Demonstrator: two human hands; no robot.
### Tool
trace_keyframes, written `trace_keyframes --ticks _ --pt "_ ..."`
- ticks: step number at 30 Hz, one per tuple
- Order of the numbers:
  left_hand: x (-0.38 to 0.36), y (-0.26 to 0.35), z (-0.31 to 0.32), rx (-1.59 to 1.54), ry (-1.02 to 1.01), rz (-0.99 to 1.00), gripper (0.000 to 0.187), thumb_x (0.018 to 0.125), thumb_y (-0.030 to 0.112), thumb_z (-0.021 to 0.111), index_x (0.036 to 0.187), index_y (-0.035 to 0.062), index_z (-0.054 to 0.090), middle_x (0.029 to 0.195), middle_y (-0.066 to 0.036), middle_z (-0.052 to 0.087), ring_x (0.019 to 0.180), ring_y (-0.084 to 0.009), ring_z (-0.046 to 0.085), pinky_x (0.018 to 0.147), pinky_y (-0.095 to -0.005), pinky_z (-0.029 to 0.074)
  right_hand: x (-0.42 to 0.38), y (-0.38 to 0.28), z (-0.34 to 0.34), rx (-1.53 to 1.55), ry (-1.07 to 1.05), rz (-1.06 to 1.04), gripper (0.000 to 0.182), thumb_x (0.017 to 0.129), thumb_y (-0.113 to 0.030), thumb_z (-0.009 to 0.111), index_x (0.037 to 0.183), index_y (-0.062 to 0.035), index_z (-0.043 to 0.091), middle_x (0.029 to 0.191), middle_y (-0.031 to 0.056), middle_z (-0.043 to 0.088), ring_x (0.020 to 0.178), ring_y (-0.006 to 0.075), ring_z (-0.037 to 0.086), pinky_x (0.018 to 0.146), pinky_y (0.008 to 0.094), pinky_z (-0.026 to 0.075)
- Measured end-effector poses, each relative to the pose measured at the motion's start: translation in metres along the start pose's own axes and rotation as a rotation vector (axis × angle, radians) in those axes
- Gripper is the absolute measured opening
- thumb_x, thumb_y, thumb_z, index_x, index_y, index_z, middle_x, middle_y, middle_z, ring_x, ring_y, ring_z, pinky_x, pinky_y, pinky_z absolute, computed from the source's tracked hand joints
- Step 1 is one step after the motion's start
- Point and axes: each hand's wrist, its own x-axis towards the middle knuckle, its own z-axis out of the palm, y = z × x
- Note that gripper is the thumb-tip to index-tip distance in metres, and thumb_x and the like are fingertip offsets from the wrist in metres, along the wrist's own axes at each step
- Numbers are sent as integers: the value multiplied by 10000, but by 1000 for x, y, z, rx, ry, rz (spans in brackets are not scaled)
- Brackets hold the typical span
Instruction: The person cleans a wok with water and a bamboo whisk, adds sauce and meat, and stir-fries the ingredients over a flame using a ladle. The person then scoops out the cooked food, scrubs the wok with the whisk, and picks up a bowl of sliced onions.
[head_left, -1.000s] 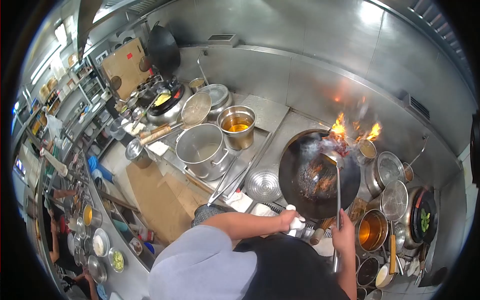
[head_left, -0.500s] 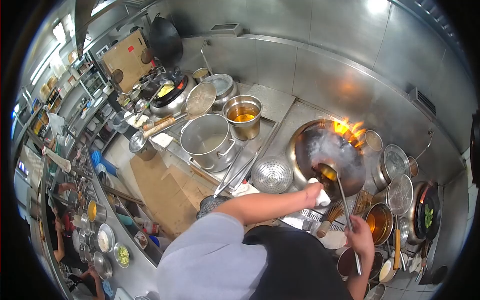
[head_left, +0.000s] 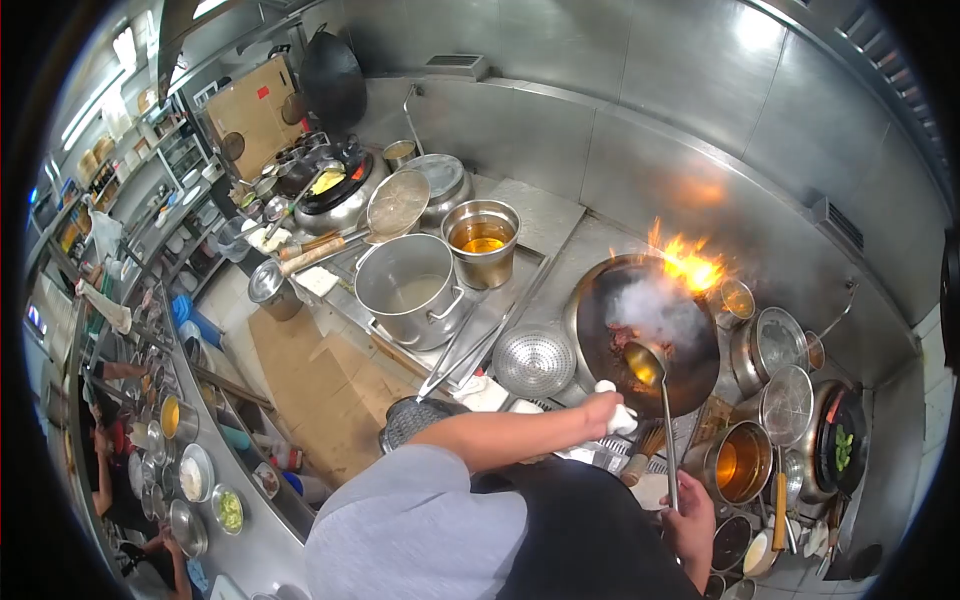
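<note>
My left hand [head_left: 601,414] is closed around a white cloth [head_left: 622,420] at the near rim of a large dark wok [head_left: 690,385]. My right hand [head_left: 690,522] grips the long handle of a ladle [head_left: 669,430], low and close to my body. Over the wok's inside, the ladle's bowl shines yellow from liquid or firelight. Reddish-brown pieces of food [head_left: 622,342] lie beside the bowl, partly veiled by white smoke. Tall orange flames [head_left: 690,268] rise at the wok's far rim.
Left of the wok sit a perforated strainer [head_left: 535,362], a deep pot [head_left: 362,285] and a bucket of amber oil [head_left: 510,225]. On the right stand another oil pot [head_left: 707,465], mesh skimmers [head_left: 787,405] and a second burner [head_left: 825,455]. Other people's arms [head_left: 103,480] show at the far-left counter.
My right hand has drawn back toward my body, pulling the ladle's bowl slightly nearer. The smoke has shifted, so more food shows. My left hand stays at the rim; the view has shifted slightly.
</note>
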Motion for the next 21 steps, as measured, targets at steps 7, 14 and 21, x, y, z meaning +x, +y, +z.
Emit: trace_keyframes --ticks 7,14,21 --pt "-44 11 56 88 124 -22 174 899 24 599 1070 51 589 861 -131 630 728 -358 699 654 -551 607 20 -17 -23 -182 -134 -61 683 838 151 675 1481 -33 535 956 74 673 813 156 680 736 290 569" --pt "18 1 -10 297 49 140 292 958 92 614 1222 -18 562 1032 -193 706 885 -373 747 752 -553 641 145 25 25 -562 262 -452 599 865 35 691 1453 1 585 983 140 718 858 161 676 761 331 542" --pt "-14 -4 -33 98 -51 -13 247 905 8 634 1147 5 582 999 -190 687 861 -367 746 741 -542 649 57 14 16 -89 80 -129 713 860 119 639 1545 4 482 1114 144 714 959 199 711 813 310 570"
